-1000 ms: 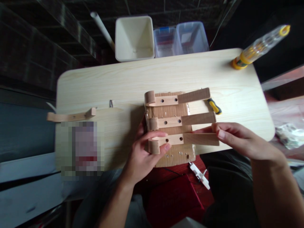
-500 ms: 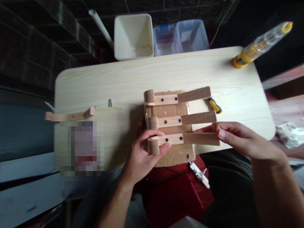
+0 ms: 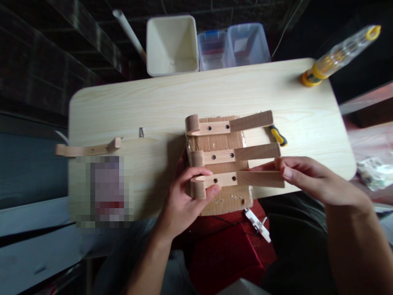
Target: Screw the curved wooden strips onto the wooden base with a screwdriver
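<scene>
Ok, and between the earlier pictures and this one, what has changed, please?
Nothing visibly changed in the work: nothing was taken hold of or let go. The whole view slid slightly, probably from the head camera. The left hand and right hand still hold the nearest wooden piece by its two ends; the brown board and yellow-black handle stayed too.

You can read no text, number or sign here. At the upper right of your frame, the clear tube (image 3: 342, 53) has a dark label (image 3: 313, 77) on its yellow base — too small and blurred for you to make out. At the lower left, a pixelated block (image 3: 107, 186) shows you a red band — any lettering there is unreadable.
</scene>
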`<state>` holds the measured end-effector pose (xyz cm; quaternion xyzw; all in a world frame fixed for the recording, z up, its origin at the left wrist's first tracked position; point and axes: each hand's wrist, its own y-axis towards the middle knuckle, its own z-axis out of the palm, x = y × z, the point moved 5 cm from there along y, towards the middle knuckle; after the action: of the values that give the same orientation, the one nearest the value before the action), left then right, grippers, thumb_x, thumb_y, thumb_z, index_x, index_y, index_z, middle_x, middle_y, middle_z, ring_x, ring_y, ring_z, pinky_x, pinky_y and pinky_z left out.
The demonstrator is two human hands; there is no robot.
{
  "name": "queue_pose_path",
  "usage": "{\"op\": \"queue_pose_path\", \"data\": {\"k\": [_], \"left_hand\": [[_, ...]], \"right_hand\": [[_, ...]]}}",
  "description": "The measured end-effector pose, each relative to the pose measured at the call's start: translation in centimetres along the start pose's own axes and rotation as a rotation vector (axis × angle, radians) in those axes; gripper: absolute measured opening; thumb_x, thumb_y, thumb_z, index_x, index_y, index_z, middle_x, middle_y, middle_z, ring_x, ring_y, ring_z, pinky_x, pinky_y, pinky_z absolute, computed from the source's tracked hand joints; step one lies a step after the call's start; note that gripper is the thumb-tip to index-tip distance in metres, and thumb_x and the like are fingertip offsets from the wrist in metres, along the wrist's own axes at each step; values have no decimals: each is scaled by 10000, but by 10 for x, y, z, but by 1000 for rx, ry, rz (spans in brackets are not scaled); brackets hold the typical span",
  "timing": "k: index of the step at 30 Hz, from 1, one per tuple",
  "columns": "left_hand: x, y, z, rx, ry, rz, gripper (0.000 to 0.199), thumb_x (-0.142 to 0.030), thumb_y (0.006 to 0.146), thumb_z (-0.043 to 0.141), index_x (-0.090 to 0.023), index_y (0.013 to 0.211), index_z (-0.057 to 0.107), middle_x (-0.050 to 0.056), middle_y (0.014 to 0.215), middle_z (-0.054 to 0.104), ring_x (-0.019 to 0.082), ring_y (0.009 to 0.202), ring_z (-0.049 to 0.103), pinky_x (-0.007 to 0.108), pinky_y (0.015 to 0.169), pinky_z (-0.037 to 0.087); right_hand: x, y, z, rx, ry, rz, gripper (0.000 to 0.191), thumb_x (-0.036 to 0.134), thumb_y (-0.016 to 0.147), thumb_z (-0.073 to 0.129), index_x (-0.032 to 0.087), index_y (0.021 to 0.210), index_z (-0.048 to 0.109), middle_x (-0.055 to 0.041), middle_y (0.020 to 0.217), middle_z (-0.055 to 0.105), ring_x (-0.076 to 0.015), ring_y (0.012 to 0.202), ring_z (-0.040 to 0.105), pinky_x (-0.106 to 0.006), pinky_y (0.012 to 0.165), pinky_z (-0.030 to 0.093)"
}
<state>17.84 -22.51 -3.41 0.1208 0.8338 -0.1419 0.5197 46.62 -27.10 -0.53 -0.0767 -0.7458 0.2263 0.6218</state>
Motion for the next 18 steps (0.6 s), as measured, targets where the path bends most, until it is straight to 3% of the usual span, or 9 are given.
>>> {"op": "queue_pose_path", "data": {"k": [4,13,18], "left_hand": [[0,-1,-1,2,7,3,223,-347,883,837,-249,1050,727,31,1044,729,212,996,699,317,933,567],[-3,1,0,0,-16,-3,212,-335,875,834,-246,1035,727,17,1027,738,187,929,706,281,866,580],[-3,1,0,-13,19,23,210,-347,882,836,-254,1041,735,29,1056,743,222,1050,703,330,995,570]], "right_hand": [[3,0,3,21,37,9,441,589,975,700,229,722,674,-40,1017,848,-217,895,718,-276,782,574],[5,1,3,31,14,12,432,603,979,689,238,755,743,-29,968,848,-203,854,704,-264,771,570],[4,0,0,0,13,4,464,604,956,717,226,690,684,-34,926,838,-204,813,690,-273,732,561]]}}
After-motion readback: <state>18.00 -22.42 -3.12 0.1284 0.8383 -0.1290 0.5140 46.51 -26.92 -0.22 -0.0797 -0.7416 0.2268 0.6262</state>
